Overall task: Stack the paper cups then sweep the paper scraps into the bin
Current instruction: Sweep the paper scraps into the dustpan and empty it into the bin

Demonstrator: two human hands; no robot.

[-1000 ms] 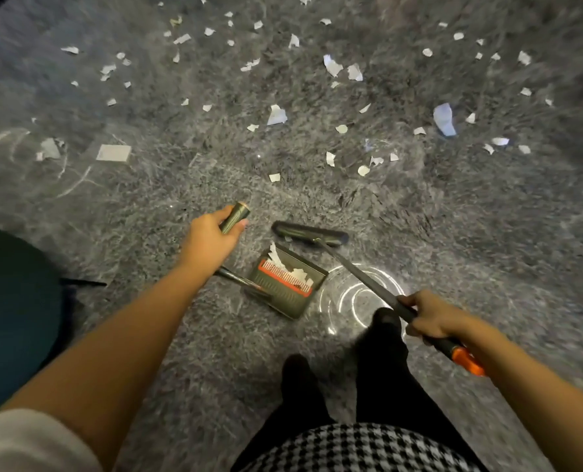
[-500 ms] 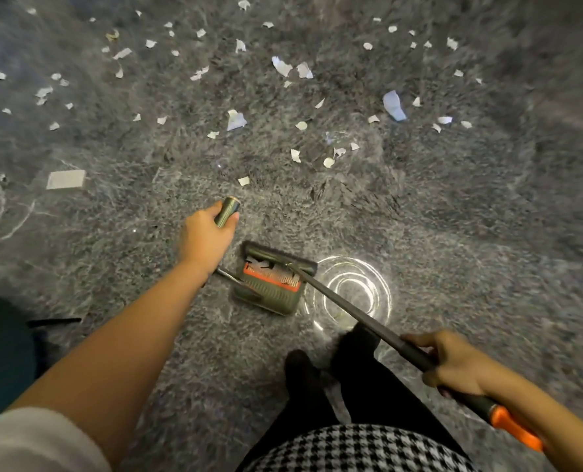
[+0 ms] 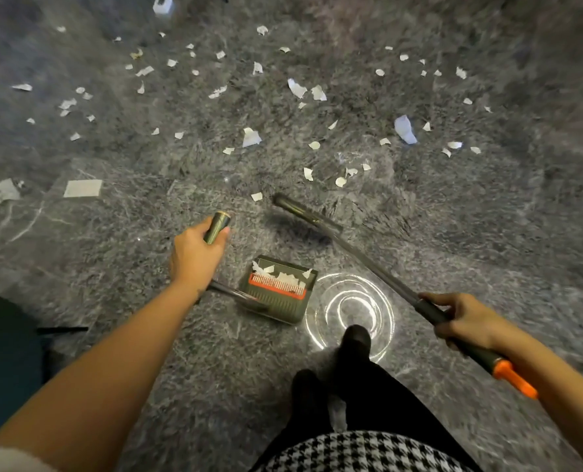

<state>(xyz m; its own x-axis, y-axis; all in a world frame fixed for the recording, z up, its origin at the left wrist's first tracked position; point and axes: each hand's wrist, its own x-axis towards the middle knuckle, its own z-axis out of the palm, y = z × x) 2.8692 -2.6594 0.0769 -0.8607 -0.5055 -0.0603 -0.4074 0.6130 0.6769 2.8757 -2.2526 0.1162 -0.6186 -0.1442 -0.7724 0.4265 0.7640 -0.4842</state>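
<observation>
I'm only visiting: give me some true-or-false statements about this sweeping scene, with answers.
1. The left hand grips the dustpan handle. True.
2. The dustpan is empty. False: paper scraps lie in it.
3. The broom head is apart from the dustpan. True.
4. The right hand grips the broom's orange tip. False: it grips the dark shaft above the tip.
5. The floor ahead has no scraps. False: many lie scattered there.

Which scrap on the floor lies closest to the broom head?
The small scrap just left of the broom head; all others lie farther off.
</observation>
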